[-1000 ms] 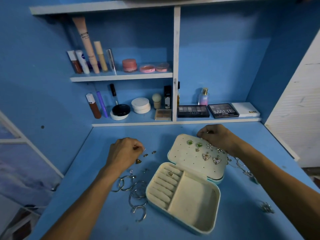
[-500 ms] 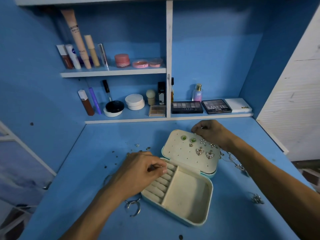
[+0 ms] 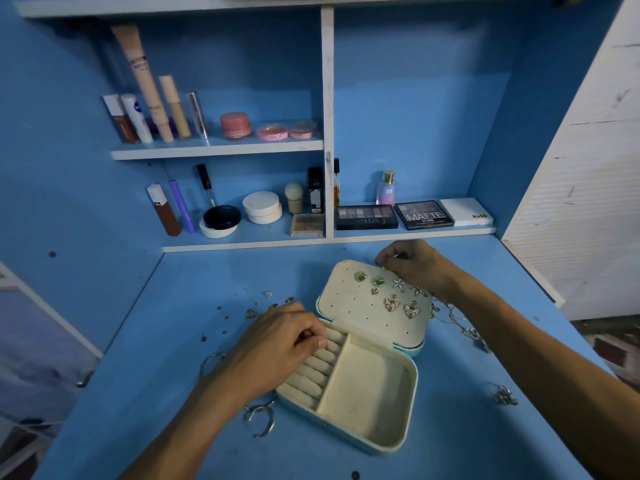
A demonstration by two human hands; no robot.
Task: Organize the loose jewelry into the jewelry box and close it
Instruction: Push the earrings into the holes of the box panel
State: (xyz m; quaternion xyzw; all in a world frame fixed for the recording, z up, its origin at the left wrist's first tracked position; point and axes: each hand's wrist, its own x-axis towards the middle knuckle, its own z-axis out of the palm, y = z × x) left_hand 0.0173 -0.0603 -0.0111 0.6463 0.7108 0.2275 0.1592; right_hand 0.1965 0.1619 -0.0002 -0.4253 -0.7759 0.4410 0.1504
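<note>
The open jewelry box's base (image 3: 374,393) has a cream lining, with ring rolls (image 3: 311,375) on its left. My left hand (image 3: 277,348) hovers over the upper rolls with curled fingertips pinching something small that I cannot make out. My right hand (image 3: 412,265) holds the far edge of the tilted-back lid (image 3: 349,306). The lid carries green studs (image 3: 361,277), star earrings (image 3: 399,284) and butterfly earrings (image 3: 391,303). Loose on the blue table are silver bangles (image 3: 259,419), small earrings (image 3: 268,294), a chain (image 3: 457,320) beside my right forearm and a silver piece (image 3: 504,396).
Behind the box, a low shelf (image 3: 242,245) holds eyeshadow palettes (image 3: 366,217), compacts (image 3: 262,207), a perfume bottle (image 3: 386,188) and lip products. A higher shelf (image 3: 214,150) carries tubes and pink jars. A white wall (image 3: 588,168) closes the right side.
My left hand left the small pieces on the table's left and moved right to the ring rolls, where it stays. My right hand has kept hold of the lid's edge.
</note>
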